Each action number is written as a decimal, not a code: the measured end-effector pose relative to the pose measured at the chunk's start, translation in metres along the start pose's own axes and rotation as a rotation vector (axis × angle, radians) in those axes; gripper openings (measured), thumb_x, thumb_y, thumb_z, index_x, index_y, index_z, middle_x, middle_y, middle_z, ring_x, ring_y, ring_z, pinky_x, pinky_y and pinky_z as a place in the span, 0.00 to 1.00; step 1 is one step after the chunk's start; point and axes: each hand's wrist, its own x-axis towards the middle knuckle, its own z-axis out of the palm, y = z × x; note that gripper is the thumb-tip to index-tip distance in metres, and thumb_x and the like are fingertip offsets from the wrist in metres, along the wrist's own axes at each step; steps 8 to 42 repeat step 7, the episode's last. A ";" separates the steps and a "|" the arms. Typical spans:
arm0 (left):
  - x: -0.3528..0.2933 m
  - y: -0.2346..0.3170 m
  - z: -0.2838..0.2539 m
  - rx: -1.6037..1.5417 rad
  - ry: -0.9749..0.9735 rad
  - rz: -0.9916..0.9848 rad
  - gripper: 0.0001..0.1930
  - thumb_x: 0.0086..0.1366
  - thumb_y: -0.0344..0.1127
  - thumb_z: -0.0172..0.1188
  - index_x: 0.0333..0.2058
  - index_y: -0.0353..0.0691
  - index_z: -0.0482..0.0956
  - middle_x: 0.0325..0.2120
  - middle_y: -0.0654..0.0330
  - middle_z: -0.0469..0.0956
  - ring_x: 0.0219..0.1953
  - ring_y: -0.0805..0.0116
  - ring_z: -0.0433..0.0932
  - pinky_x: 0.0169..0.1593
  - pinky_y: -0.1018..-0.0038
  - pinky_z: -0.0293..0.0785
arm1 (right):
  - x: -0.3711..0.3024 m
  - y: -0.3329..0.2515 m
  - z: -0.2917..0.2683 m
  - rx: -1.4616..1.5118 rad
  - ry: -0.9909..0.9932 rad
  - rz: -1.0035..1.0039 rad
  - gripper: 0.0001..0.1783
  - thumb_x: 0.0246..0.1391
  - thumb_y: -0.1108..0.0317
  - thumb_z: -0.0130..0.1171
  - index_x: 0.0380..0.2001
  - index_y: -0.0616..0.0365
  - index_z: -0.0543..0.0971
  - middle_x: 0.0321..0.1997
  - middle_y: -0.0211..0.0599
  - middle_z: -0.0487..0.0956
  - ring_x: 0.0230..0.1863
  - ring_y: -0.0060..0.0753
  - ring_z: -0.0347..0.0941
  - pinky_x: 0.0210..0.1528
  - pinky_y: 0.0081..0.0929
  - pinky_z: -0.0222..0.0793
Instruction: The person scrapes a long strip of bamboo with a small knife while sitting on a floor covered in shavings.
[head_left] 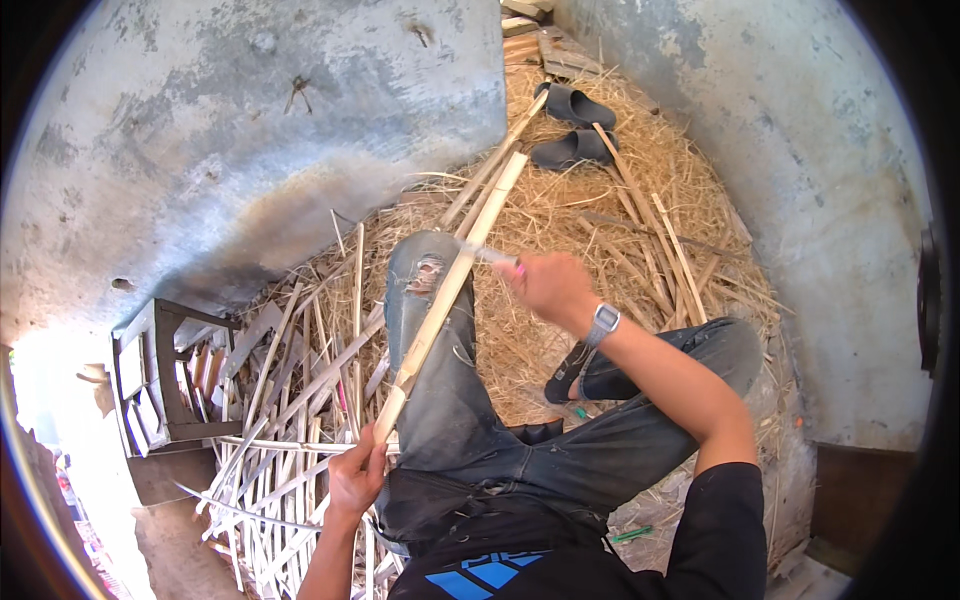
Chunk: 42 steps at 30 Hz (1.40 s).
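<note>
A long pale bamboo strip (445, 305) slants across my bent knee, with a node-like step close to its lower end. My left hand (357, 478) is closed round that lower end. In my right hand (556, 289) is a knife (488, 253), gripped by its handle, which the fingers mostly hide. The knife's blade, slightly blurred, lies across the strip just beside the knee. Beyond the blade, the strip's far end reaches out over the shavings without a hand on it.
Curly shavings (545, 215) cover the ground. Two dark slides (575, 148) lie ahead. Many split strips (300, 400) are heaped at left beside a dark frame (180, 430); others (650, 235) lie at right. Grey metal sheets (250, 120) stand on both sides.
</note>
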 end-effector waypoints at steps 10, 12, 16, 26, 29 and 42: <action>-0.009 -0.008 -0.013 0.020 -0.035 0.032 0.20 0.69 0.28 0.66 0.57 0.28 0.82 0.19 0.48 0.81 0.18 0.61 0.82 0.26 0.68 0.76 | 0.040 0.069 -0.002 -0.106 0.150 0.173 0.33 0.72 0.42 0.51 0.21 0.57 0.80 0.14 0.48 0.76 0.17 0.54 0.77 0.21 0.49 0.71; -0.009 -0.008 -0.013 0.020 -0.035 0.032 0.20 0.69 0.28 0.66 0.57 0.28 0.82 0.19 0.48 0.81 0.18 0.61 0.82 0.26 0.68 0.76 | 0.040 0.069 -0.002 -0.106 0.150 0.173 0.33 0.72 0.42 0.51 0.21 0.57 0.80 0.14 0.48 0.76 0.17 0.54 0.77 0.21 0.49 0.71; -0.009 -0.008 -0.013 0.020 -0.035 0.032 0.20 0.69 0.28 0.66 0.57 0.28 0.82 0.19 0.48 0.81 0.18 0.61 0.82 0.26 0.68 0.76 | 0.040 0.069 -0.002 -0.106 0.150 0.173 0.33 0.72 0.42 0.51 0.21 0.57 0.80 0.14 0.48 0.76 0.17 0.54 0.77 0.21 0.49 0.71; -0.009 -0.008 -0.013 0.020 -0.035 0.032 0.20 0.69 0.28 0.66 0.57 0.28 0.82 0.19 0.48 0.81 0.18 0.61 0.82 0.26 0.68 0.76 | 0.040 0.069 -0.002 -0.106 0.150 0.173 0.33 0.72 0.42 0.51 0.21 0.57 0.80 0.14 0.48 0.76 0.17 0.54 0.77 0.21 0.49 0.71; -0.009 -0.008 -0.013 0.020 -0.035 0.032 0.20 0.69 0.28 0.66 0.57 0.28 0.82 0.19 0.48 0.81 0.18 0.61 0.82 0.26 0.68 0.76 | 0.040 0.069 -0.002 -0.106 0.150 0.173 0.33 0.72 0.42 0.51 0.21 0.57 0.80 0.14 0.48 0.76 0.17 0.54 0.77 0.21 0.49 0.71; -0.009 -0.008 -0.013 0.020 -0.035 0.032 0.20 0.69 0.28 0.66 0.57 0.28 0.82 0.19 0.48 0.81 0.18 0.61 0.82 0.26 0.68 0.76 | 0.040 0.069 -0.002 -0.106 0.150 0.173 0.33 0.72 0.42 0.51 0.21 0.57 0.80 0.14 0.48 0.76 0.17 0.54 0.77 0.21 0.49 0.71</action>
